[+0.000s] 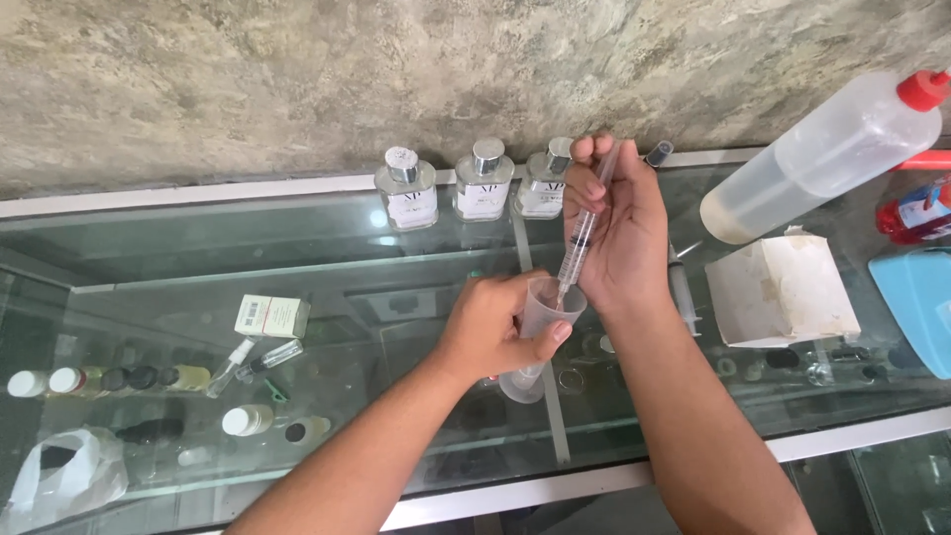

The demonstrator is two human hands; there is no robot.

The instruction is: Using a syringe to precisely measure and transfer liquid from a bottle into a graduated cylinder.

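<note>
Syringe (580, 238), slim clear plastic, is pinched upright in the right hand (619, 233), its tip dipped into a small translucent measuring cup (545, 307) that the left hand (495, 322) grips above the glass worktop (297, 248). A tilt of that light cup could spill liquid onto the slick glass; its fill level is hard to make out. Three square glass bottles (480, 183) with metal caps stand behind.
</note>
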